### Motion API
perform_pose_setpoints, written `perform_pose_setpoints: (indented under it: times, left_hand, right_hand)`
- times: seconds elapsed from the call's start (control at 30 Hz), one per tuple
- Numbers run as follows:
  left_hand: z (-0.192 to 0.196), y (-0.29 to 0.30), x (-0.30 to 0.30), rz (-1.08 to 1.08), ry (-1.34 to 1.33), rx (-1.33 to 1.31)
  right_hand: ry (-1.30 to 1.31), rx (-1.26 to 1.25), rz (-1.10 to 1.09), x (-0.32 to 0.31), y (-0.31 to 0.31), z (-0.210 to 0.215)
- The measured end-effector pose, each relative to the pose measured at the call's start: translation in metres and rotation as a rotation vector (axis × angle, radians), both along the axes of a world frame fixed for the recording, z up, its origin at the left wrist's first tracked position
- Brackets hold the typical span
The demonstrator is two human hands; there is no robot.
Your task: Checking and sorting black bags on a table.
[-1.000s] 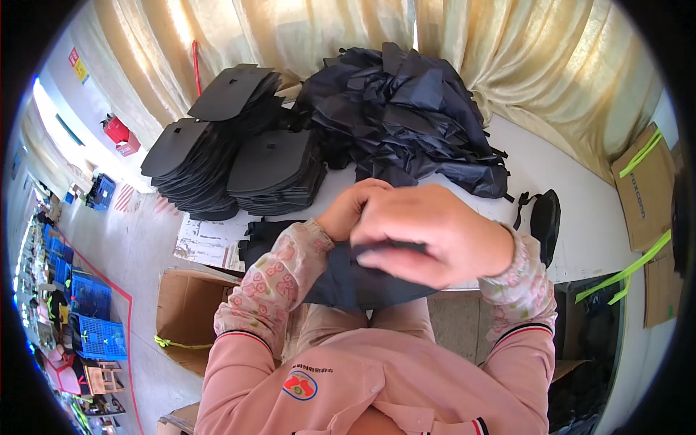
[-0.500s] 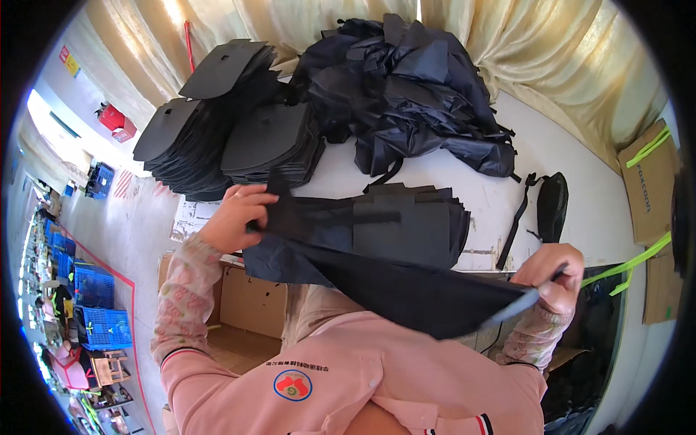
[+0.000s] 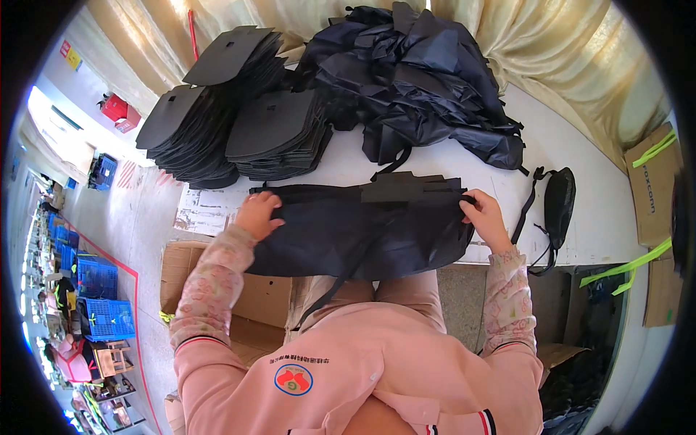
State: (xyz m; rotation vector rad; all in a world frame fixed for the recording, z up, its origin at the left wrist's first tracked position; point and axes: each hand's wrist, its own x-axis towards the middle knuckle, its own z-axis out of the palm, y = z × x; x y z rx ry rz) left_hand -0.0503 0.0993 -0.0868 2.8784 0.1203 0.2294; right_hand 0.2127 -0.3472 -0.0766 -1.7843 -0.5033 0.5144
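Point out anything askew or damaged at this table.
The table looks damaged at its near left corner, where the white top is scuffed dark. A strap dangles loose below the cloth, looking askew.

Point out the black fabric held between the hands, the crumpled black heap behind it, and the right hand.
Black fabric (image 3: 326,233), head view: its broad face.
Crumpled black heap (image 3: 422,81), head view: its middle folds.
Right hand (image 3: 489,219), head view: back of the hand.
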Motion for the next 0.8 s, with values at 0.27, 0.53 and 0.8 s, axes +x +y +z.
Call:
perform_pose_setpoints:
  times: [0.27, 0.53, 0.8]
  left_hand:
    - [-0.017, -0.177, 0.019, -0.097, -0.040, -0.329]
    - [-0.053, -0.131, -0.006, 0.012, 0.232, -0.625]
    - [-0.011, 0.022, -0.018, 0.305, 0.648, -1.096]
  right_hand:
    - [-0.384, -0.157, -0.075, 0.005, 0.004, -0.001]
    - [-0.473, -0.279, -0.137, 0.002, 0.003, -0.009]
    - [-0.614, -0.415, -0.193, 0.006, 0.012, -0.022]
